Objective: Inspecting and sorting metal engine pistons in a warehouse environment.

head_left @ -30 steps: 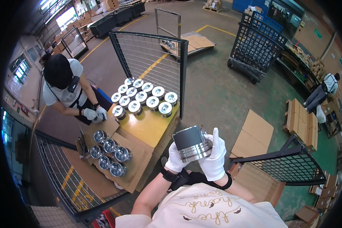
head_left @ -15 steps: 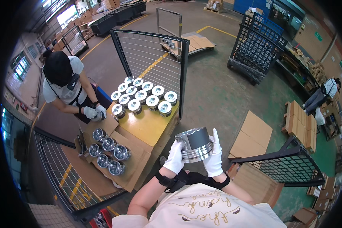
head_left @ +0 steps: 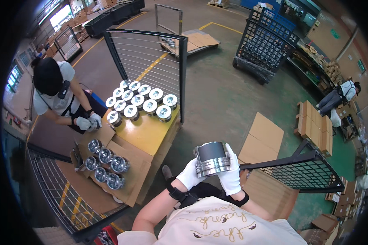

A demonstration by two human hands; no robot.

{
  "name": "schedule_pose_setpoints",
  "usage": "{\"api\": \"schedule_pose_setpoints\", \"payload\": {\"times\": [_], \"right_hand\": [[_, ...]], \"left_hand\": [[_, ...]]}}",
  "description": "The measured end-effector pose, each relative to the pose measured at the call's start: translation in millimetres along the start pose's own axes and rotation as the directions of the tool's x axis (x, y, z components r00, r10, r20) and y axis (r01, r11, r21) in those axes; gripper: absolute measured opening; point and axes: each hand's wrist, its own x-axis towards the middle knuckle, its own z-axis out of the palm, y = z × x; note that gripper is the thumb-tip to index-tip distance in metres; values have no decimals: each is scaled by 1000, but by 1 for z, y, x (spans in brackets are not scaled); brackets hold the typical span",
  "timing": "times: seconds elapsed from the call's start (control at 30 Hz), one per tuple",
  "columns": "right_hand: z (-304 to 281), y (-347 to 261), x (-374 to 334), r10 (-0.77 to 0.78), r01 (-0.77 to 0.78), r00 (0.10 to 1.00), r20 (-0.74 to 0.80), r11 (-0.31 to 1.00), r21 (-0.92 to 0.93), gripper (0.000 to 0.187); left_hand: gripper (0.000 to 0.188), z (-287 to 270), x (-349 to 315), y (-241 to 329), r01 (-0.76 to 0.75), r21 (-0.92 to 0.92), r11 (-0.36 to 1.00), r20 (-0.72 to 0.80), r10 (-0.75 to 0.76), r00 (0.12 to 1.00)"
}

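Observation:
Between my two white-gloved hands I hold an engine piston (head_left: 212,157), silver with a dark grey coated skirt and ring grooves toward its lower end. My left hand (head_left: 190,174) grips it from the left and below. On its right side, the fingers of my right hand (head_left: 230,173) press along the wall. To my left, several pistons (head_left: 138,101) stand in rows, shiny crowns up, on a yellow board (head_left: 145,136). Closer to me, several more pistons (head_left: 106,155) sit open end up on cardboard (head_left: 131,171).
Across the table, a co-worker (head_left: 59,90) in white gloves handles another piston. A wire-mesh panel (head_left: 147,61) rises behind the board. To my right are a black mesh panel (head_left: 298,173) and flat cardboard (head_left: 261,139). Farther off stand a black crate cart (head_left: 265,45) and another person (head_left: 339,98).
The piston has tilted more upright in my hands, and my grip has shifted slightly around it. My view has turned a little right, so the surroundings sit farther left.

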Motion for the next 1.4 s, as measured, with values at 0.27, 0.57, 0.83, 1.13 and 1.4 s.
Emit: {"api": "schedule_pose_setpoints", "payload": {"times": [0.27,0.57,0.83,1.13,1.4], "right_hand": [[-46,32,0,77,-80,997,-30,989,-121,84],[-38,63,69,79,-87,996,-52,981,-173,87],[-24,101,205,59,-65,991,-117,997,-47,79],[-29,137,391,275,-248,932,-238,959,136,78],[-48,206,562,329,-302,927,-179,939,163,81]], "left_hand": [[35,66,18,20,-472,705,529,279,404,871],[39,87,111,61,-86,801,593,-96,269,958],[42,151,203,154,-327,871,366,214,316,924],[44,220,381,269,-435,881,-187,454,69,888],[67,289,556,319,-3,832,555,-70,109,992]]}}
